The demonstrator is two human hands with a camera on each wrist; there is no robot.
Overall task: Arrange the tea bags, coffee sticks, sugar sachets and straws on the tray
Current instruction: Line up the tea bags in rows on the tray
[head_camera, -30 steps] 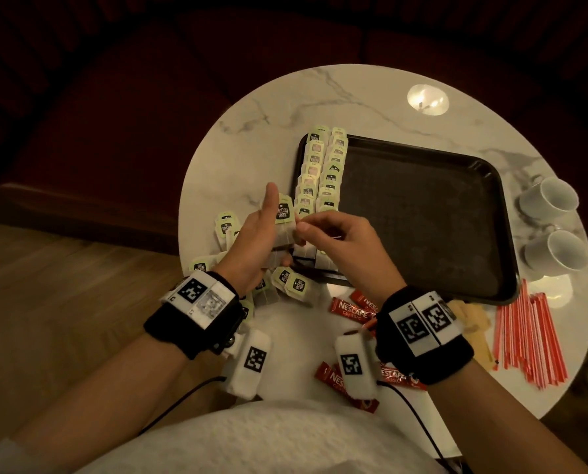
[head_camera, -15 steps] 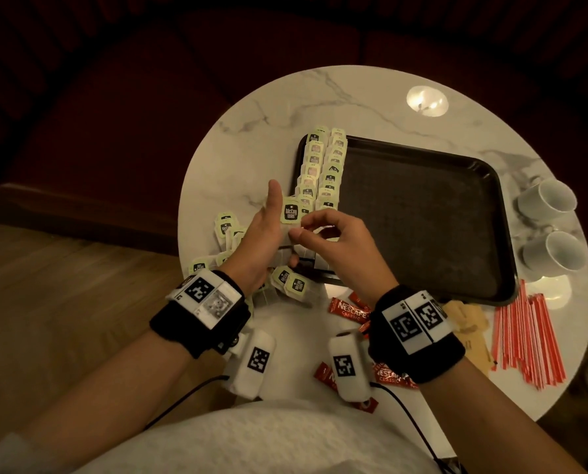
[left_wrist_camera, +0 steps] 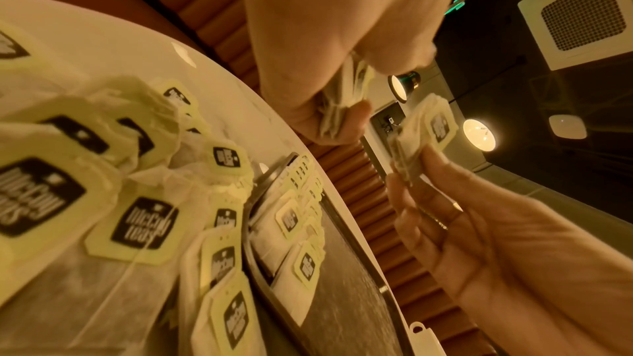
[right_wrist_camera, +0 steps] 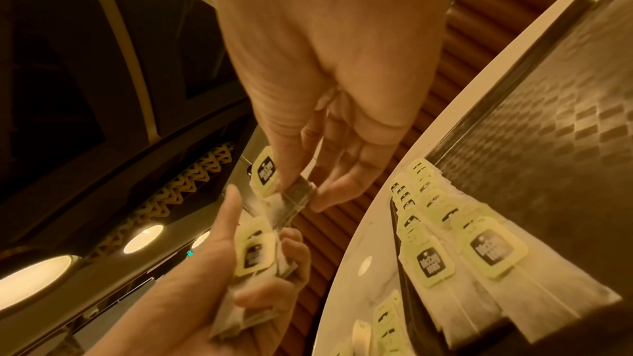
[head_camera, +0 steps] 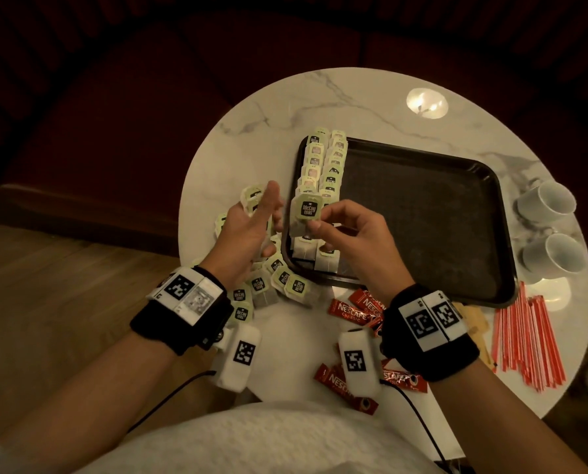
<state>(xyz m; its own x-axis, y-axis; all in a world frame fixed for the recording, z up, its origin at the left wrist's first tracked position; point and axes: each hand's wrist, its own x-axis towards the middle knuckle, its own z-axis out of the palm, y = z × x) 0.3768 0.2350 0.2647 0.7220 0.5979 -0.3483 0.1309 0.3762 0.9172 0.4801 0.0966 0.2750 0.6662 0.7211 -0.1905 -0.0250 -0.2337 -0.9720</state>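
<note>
Marble desk [head_camera: 258, 138], dim room. Tray [head_camera: 422, 213]: two rows of tea bags [head_camera: 323, 165] along its left edge. Right hand [head_camera: 350, 234] pinches one tea bag [head_camera: 307, 210] above the tray; left hand [head_camera: 248, 230] clasps a small stack. Bags likely light, limp, tearable; best pinched at the pouch top.

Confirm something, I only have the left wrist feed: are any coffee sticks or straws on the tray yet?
Observer: No. The coffee sticks lie loose on the table, off the near edge of the tray.
Operator: Straws?
Observer: The straws lie in a bunch on the table, beside the tray's near right corner.
Operator: How full is the tray?
Observer: It holds only two rows of tea bags, along its left edge.
</note>
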